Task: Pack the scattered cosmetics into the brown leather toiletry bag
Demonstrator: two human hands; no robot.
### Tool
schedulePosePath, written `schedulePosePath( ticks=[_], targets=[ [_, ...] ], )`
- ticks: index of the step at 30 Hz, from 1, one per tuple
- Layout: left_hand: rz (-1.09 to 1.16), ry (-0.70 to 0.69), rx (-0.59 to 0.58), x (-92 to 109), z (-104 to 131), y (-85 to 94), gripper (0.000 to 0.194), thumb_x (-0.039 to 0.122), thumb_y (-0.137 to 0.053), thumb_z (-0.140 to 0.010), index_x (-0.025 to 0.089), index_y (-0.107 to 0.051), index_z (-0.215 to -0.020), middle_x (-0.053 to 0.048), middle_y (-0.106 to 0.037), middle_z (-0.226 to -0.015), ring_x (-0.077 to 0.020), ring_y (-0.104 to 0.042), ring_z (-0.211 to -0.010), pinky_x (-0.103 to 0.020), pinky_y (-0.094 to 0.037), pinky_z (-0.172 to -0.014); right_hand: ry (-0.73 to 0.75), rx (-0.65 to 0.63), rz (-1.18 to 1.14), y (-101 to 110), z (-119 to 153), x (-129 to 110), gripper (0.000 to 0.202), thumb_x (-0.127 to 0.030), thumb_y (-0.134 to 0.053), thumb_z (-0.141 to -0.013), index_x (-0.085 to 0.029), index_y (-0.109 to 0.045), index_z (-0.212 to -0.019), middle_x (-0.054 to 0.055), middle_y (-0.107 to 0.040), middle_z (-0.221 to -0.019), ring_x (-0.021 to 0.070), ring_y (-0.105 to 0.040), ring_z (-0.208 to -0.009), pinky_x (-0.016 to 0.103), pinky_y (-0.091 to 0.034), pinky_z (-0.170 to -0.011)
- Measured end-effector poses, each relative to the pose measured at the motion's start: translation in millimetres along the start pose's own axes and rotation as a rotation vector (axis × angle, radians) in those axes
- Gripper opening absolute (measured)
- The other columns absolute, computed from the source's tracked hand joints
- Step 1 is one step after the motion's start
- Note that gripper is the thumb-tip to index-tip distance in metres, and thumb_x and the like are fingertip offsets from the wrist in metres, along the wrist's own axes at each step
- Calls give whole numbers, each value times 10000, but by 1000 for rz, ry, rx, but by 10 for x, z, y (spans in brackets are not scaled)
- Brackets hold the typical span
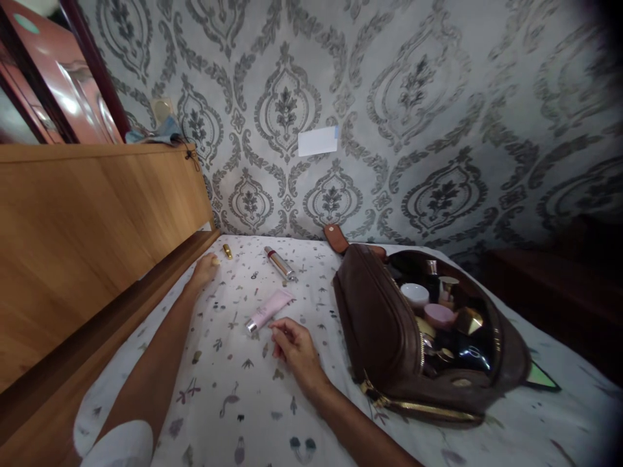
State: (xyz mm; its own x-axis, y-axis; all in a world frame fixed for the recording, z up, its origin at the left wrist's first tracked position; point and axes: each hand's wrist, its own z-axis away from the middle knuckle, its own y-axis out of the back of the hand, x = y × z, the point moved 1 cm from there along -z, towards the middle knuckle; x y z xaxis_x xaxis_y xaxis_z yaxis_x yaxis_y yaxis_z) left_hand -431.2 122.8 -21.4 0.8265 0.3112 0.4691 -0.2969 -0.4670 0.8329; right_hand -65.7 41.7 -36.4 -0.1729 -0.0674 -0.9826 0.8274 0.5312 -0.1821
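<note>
My left hand (205,269) reaches far forward on the patterned white sheet, its fingers closed around something small and yellowish, too small to name. Just beyond it lies a gold tube (227,251). My right hand (294,347) hovers near the silver cap of a pink squeeze tube (270,309); its fingers are curled, and whatever may be between them cannot be made out. A silver cylinder with a dark red band (281,264) lies farther back. On the right, a brown cosmetic bag (377,311) stands open, holding a white-lidded jar (415,294), a pink jar (439,316) and several bottles.
A wooden board (102,220) borders the bed on the left. Patterned wallpaper (287,110) rises behind, with a white card (318,141) on it. A brown strap (335,239) lies behind the bag, and a green-faced flat object (542,377) shows beside its right end.
</note>
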Motion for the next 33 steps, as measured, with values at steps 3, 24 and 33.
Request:
schedulePosePath(
  ticks=[3,24,33],
  targets=[
    [-31,24,14,72,19,-28,284,365,-609,-939,144,-630,-1116,-72,-663,-1096,-207,-651,-962,-416,-548,-855,-4,1,-12,5,-10,27,306,-446,-639,-741,-160,-650,-851,-42,-519,-581,93,-458,-463,208,-295,-434],
    [211,-177,30,495,560,-296,401,256,-629,-788,186,-618,-1182,-65,-679,-1174,-232,-615,-1077,-352,-466,-976,5,21,-19,-23,9,0,271,-422,-627,-740,-161,-642,-814,-43,-520,-595,85,-465,-471,205,-301,-438],
    [377,-228,-29,566,640,-190,331,361,-428,-918,169,-685,-998,-62,-732,-1026,-234,-648,-1008,-339,-496,-938,23,13,-21,-7,0,20,277,-423,-632,-734,-161,-636,-823,-43,-531,-606,82,-469,-457,203,-311,-432]
  ],
)
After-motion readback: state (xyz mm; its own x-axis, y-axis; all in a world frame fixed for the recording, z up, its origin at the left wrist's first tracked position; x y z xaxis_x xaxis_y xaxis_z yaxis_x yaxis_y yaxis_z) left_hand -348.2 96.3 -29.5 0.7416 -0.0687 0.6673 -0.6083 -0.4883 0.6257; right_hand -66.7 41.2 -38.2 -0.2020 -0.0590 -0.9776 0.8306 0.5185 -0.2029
